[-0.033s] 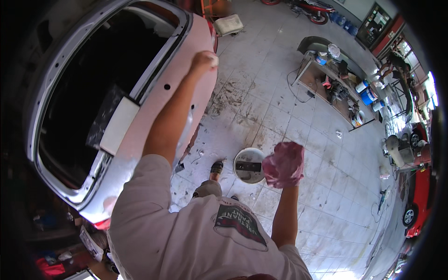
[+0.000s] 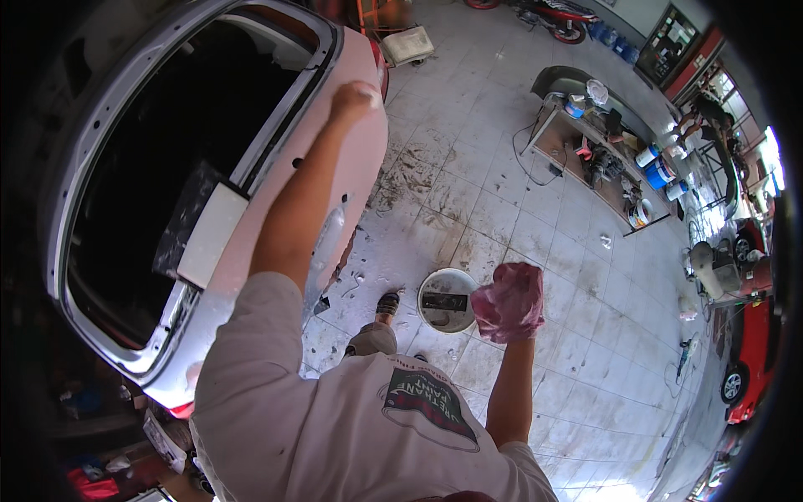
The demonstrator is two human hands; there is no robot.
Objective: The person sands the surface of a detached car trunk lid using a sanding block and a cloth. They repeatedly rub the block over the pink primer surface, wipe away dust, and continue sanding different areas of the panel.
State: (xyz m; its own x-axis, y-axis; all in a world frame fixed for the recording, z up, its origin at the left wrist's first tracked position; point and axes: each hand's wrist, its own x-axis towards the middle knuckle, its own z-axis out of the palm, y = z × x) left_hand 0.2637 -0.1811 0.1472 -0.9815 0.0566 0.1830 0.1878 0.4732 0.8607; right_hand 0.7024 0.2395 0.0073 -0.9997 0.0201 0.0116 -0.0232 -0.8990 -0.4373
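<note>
My left hand [image 2: 353,100] rests on the pinkish rear panel [image 2: 280,180] of a car, near the red tail light [image 2: 381,67]. Its fingers are curled round something small and pale that I cannot make out. A wet-looking maroon cloth [image 2: 508,305] hangs in my right hand [image 2: 520,338], which it mostly covers. That hand is off to the right, away from the car. Just left of the cloth, a round white bucket [image 2: 422,314] stands on the floor, with a dark flat bar-like piece [image 2: 445,301] across its opening.
A white and dark board [image 2: 213,236] sits at the car's rear window opening. To the right stands a low workbench [image 2: 577,163] with paint cans [image 2: 659,173] and tools. Grimy tiles [image 2: 427,180] cover the floor. At far right is a red car [image 2: 753,351]; a person [image 2: 711,121] is behind.
My left hand has slid slightly up and to the left on the panel. The cloth in my right hand has dipped a little.
</note>
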